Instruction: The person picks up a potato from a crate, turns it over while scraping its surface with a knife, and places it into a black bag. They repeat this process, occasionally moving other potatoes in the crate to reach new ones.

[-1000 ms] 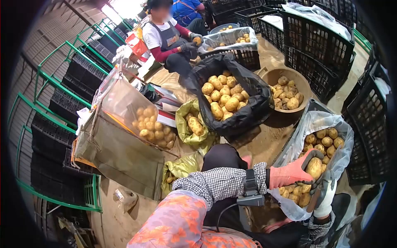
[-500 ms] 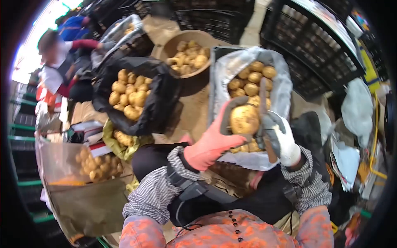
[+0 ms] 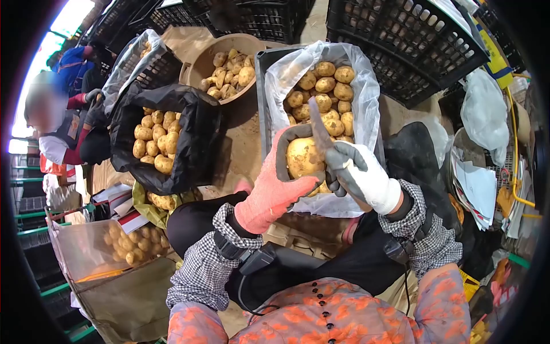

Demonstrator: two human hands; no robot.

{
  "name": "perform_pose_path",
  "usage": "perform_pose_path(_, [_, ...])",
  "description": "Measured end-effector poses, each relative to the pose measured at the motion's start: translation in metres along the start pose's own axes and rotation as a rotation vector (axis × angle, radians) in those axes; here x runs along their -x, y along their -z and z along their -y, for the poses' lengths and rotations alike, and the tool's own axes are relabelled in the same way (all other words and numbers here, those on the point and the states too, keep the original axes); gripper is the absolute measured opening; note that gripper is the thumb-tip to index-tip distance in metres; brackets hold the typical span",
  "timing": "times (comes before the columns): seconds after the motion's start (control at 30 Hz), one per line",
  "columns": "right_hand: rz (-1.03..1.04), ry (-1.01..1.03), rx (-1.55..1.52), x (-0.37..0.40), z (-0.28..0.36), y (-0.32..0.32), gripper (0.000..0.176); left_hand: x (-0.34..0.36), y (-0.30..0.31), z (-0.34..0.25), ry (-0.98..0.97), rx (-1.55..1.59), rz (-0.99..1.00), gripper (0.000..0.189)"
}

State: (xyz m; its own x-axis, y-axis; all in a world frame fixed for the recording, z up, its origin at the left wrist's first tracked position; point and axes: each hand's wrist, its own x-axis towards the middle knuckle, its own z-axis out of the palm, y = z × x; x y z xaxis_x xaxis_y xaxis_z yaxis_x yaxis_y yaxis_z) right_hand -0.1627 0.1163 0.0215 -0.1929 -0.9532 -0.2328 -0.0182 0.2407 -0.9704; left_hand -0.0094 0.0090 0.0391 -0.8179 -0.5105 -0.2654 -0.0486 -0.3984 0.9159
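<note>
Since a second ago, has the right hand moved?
Yes. Judged against the lined crate, the right hand came up from its near end to the potato, knife laid against it.

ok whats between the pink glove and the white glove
A potato, gripped in the left hand; the blade of the knife held by the right hand stands at its right side, seen in the head view.
</note>
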Motion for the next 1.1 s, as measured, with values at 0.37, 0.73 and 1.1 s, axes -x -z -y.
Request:
perform_pose_path(0.37, [-0.024,-0.137,-0.451,-0.001,0.012,0.004,0.031,-0.008,0.008,0.017,-0.049,0.304,-0.016,0.054])
perform_pose_path(0.73, [-0.064,0.348,0.300,-0.005,-0.013,-0.009,0.023,-0.008,0.018,0.042,-0.213,0.043,-0.128,0.025])
perform_pose_path(1.1, [0.002,0.033,0.040,-0.004,-0.015,-0.027,0.028,-0.008,0.022,0.043,-0.351,-0.147,-0.242,0.042])
